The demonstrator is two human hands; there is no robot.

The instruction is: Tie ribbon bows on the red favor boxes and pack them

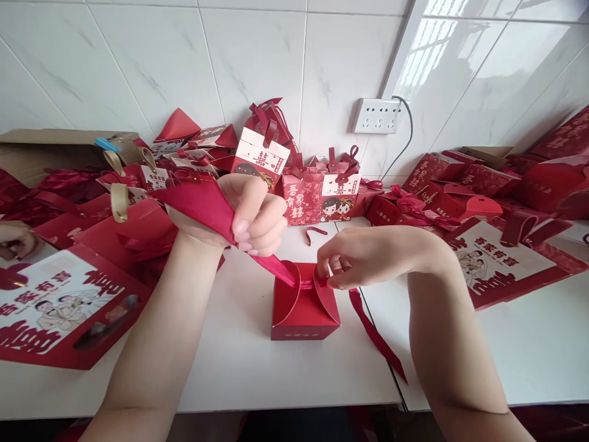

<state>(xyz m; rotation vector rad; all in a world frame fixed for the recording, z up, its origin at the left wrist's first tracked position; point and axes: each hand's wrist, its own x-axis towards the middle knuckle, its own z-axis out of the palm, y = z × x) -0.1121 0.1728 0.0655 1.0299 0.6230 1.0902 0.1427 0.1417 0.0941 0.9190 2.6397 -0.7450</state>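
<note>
A small red box stands on the white table, with two curved flaps raised at its top. A red ribbon runs through the flaps. My left hand, up and to the left of the box, is closed on one end of this ribbon, and a wide piece of it hangs over the wrist. At the right flap is my right hand, its fingers curled and touching the box top by the ribbon. The ribbon's other end trails down to the right across the table.
Red gift boxes line the tiled wall, with more piled at left and right. A large printed box stands at left, near another person's hand. A small strap lies behind the red box. A socket with a cable is on the wall.
</note>
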